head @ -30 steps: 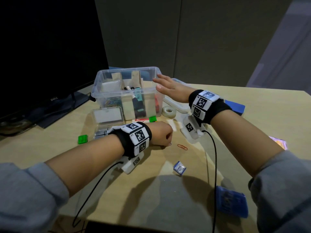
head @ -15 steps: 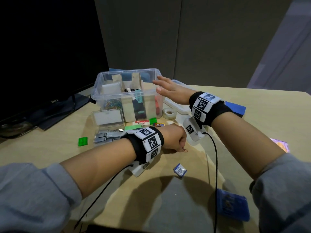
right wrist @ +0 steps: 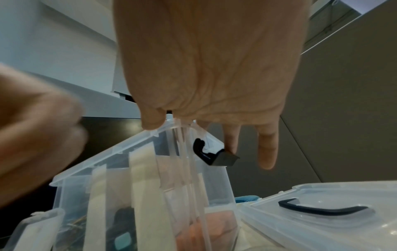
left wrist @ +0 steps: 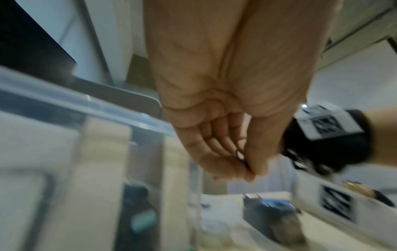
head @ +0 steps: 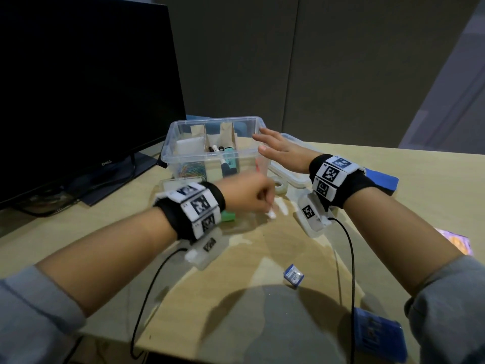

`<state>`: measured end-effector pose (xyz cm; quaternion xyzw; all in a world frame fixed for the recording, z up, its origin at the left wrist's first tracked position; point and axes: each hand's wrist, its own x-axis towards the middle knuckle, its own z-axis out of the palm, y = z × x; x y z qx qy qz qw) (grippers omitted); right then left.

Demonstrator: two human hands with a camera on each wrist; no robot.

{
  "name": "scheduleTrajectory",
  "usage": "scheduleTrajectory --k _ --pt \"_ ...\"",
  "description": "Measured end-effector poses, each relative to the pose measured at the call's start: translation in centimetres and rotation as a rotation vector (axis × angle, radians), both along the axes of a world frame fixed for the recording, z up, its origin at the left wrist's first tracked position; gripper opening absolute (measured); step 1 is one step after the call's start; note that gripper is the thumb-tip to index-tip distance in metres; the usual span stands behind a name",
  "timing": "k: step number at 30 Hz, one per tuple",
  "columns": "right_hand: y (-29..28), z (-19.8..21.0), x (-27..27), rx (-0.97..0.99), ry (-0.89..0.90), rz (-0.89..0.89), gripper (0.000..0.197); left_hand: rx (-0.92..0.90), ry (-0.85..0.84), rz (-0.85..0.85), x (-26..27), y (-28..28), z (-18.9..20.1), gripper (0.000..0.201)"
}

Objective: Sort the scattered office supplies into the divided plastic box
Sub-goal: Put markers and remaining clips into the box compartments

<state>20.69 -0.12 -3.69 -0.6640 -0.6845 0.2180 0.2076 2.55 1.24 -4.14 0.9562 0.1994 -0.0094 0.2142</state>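
Head view: steadying box (head: 181, 132) on tabletop (head: 262, 248) with flat, released right hand (head: 278, 149); left hand (head: 246, 193), lifted off tabletop since a second ago, now pinching clip (left wrist: 240, 155), nearing box for dropping among clips.

Wooden desk (head: 393, 179) with plastic box (head: 183, 164)

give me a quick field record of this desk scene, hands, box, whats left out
left hand: raised off the desk, pinching a paper clip
right hand: open, fingers straight, against the right rim of the box
box: clear, lid off, cardboard dividers; colored clips front left, markers in the middle
lid: flat on the desk right of the box
still out: tape roll, small blue packet
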Motion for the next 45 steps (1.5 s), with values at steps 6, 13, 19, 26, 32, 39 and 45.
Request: scheduleTrajectory --k 6,13,19,26,32,39,45 --pt "0.0 0.3 -0.5 -0.017 0.008 -0.037 0.054 0.276 -0.428 0.443 -4.3 5.6 4.8 0.007" --pt "-0.1 0.4 -0.8 -0.023 0.024 -0.049 0.054 0.41 -0.327 0.724 -6.3 9.5 3.2 0.009" --pt "0.0 0.5 -1.0 -0.027 0.038 -0.057 0.053 0.408 -0.312 0.701 -6.8 10.1 2.0 0.016" --pt "0.2 0.5 -0.8 -0.041 0.07 -0.066 0.053 0.435 -0.329 0.717 -8.1 9.9 1.1 0.032" --pt "0.1 1.0 -0.9 -0.068 0.067 -0.078 0.049 0.366 -0.493 0.745 -10.3 9.6 0.4 0.041" --pt "0.8 2.4 -2.5 0.053 -0.273 -0.266 0.034 0.3 -0.506 0.726 -13.2 7.8 0.0 0.022" --pt "0.5 2.4 -7.1 0.517 -0.49 -0.192 0.022 0.243 -0.378 0.718 -15.7 7.4 -0.5 0.014"
